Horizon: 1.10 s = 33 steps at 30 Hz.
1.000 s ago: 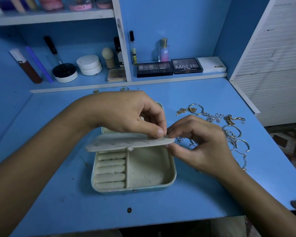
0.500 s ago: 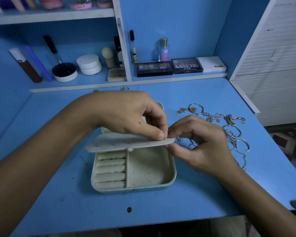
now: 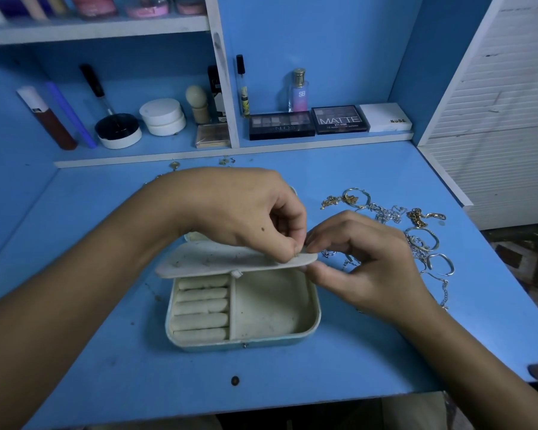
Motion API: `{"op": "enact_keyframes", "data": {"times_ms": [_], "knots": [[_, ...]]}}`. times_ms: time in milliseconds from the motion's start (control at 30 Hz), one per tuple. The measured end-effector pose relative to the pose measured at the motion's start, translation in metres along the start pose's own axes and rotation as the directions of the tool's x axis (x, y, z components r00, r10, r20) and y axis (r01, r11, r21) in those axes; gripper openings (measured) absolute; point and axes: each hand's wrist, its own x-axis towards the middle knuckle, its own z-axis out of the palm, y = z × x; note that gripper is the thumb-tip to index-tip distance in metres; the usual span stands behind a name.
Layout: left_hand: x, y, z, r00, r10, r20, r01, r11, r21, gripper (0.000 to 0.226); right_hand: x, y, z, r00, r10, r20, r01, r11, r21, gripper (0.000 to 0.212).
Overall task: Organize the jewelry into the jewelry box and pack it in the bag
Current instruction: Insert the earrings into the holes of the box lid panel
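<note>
A pale jewelry box (image 3: 243, 344) lies open on the blue desk (image 3: 339, 361), with ring rolls (image 3: 199, 308) on its left and a plain compartment on its right. Its inner earring flap (image 3: 218, 259) is lifted level over the back half. My left hand (image 3: 246, 209) reaches over the box and pinches with curled fingertips at the flap's right end. Whether a small piece sits between them is hidden. My right hand (image 3: 364, 259) grips that same tip, thumb under and fingers above. Loose jewelry (image 3: 416, 231), gold and silver hoops and chains, lies to the right.
Behind the desk, a low shelf holds eyeshadow palettes (image 3: 339, 119), a perfume bottle (image 3: 298, 88), white jars (image 3: 163, 116) and brushes. A white slatted panel (image 3: 494, 135) bounds the right side. Small gold bits (image 3: 174, 165) lie by the shelf edge. No bag is in view.
Both hands stay at the flap's right end; only the fingertips have shifted slightly.
</note>
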Motion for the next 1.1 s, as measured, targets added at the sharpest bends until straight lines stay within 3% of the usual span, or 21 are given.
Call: {"op": "enact_keyframes", "data": {"times_ms": [433,600,700,867,1100], "knots": [[0.001,-0.005,-0.001,1.000,0.011,0.015,-0.010,1.000,-0.024,0.009,0.001,0.000,0.001,1.000,-0.013,-0.002,0.013,1.000,-0.002,0.013],[-0.007,-0.016,-0.006,0.997,0.028,-0.069,-0.036,0.992,-0.124,0.007,0.008,-0.001,0.001,1.000,0.010,0.002,-0.010,0.999,0.036,0.015],[-0.017,-0.033,-0.012,0.982,0.013,-0.186,-0.045,0.985,-0.167,0.008,0.016,-0.005,-0.001,0.999,0.041,0.013,-0.042,0.997,0.071,0.014],[-0.035,-0.066,-0.014,0.895,-0.072,-0.440,-0.063,0.956,-0.287,0.029,0.032,-0.007,-0.001,0.990,0.143,-0.011,-0.142,0.987,0.078,0.014],[-0.045,-0.115,0.007,0.667,-0.244,-0.704,-0.163,0.874,-0.458,0.044,0.055,-0.006,0.004,0.960,0.276,-0.040,-0.274,0.960,0.055,0.017]]}}
